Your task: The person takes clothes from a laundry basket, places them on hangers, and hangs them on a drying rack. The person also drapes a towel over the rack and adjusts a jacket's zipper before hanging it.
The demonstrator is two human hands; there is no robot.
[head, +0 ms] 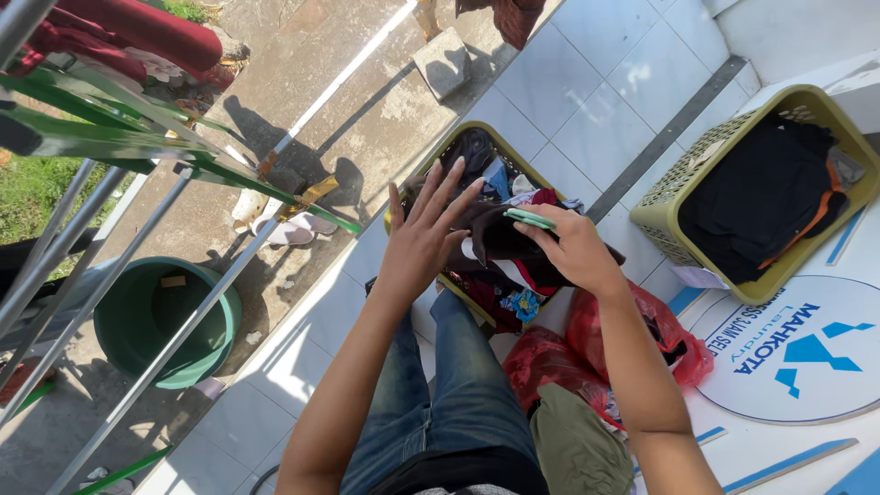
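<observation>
The person stood on the white tiled floor near its outer edge, looking down over blue jeans at a yellow-green laundry basket set at that edge, heaped with mixed clothes. Both hands were raised just above the heap. The left hand was spread wide, fingers fanned and straight, its palm against the near side of a dark brown garment that lay across the top of the basket. The right hand was curled over the other end of the same garment, and its thumb and fingers pinched a pale green clothes peg against the cloth. So the garment lay between the two hands, touching both, directly over the basket. A second yellow-green basket, holding black clothes with an orange strip, stood well apart toward the far right corner of the tiles. Two red plastic bags lay on the tiles just beside the right forearm. Beyond the tile edge, on the lower concrete ground, a round green tub sat under the metal bars of a drying rack.
</observation>
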